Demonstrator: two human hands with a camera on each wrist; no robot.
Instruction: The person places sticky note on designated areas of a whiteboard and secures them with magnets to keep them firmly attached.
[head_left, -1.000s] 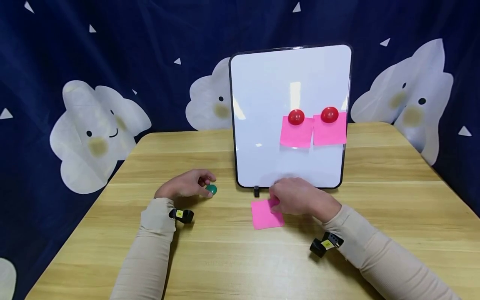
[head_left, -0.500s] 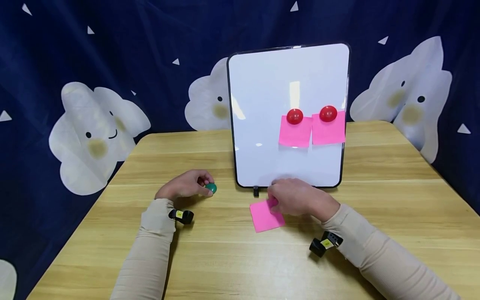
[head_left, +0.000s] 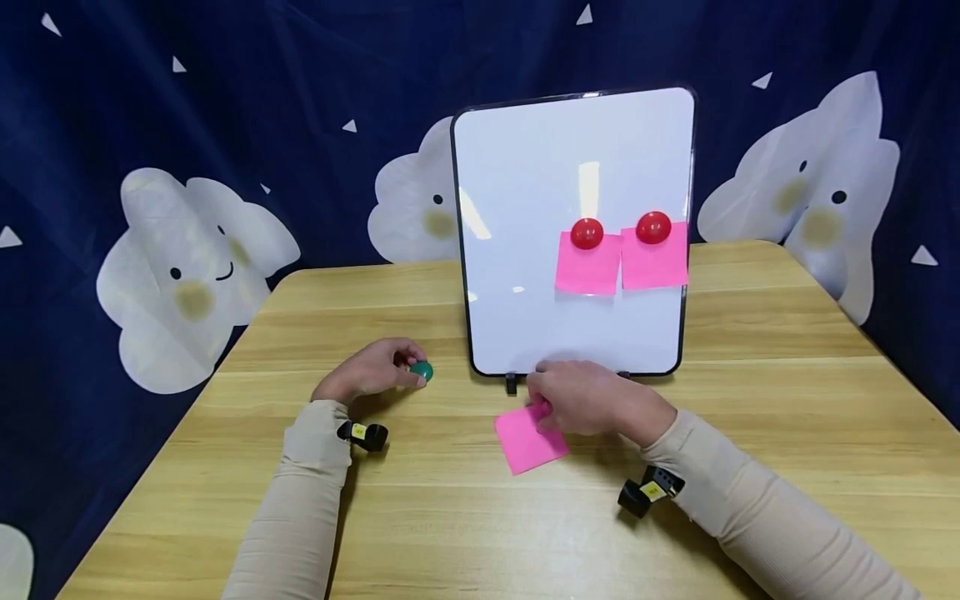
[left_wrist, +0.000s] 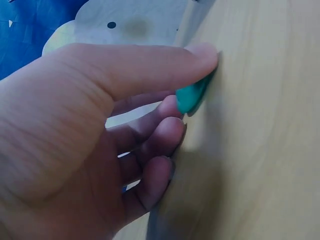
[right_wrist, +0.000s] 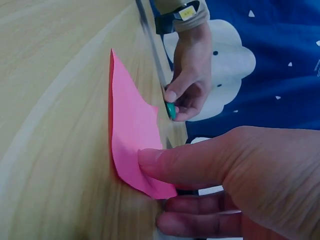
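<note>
At the table's left, my left hand (head_left: 375,367) pinches a round green magnet (head_left: 423,371) between thumb and fingers, low over the wood. In the left wrist view the magnet (left_wrist: 191,95) peeks out below the thumb, tilted on edge near the tabletop. My right hand (head_left: 581,400) holds a pink sticky note (head_left: 528,442) by its far right corner, in front of the whiteboard. The right wrist view has the thumb lying on the note (right_wrist: 132,125), whose edge rises a little from the wood. Part of the note is hidden under the hand.
A whiteboard (head_left: 517,192) stands upright behind the right hand on small black feet (head_left: 512,384). Two pink notes (head_left: 588,271) hang on its right half, each under a red magnet (head_left: 587,233). A dark blue cloud-patterned curtain (head_left: 322,50) backs the wooden table (head_left: 450,525).
The pink note has turned and slid slightly left and nearer, with my right hand shifting a little left. The green magnet has moved slightly away from me in my left fingers.
</note>
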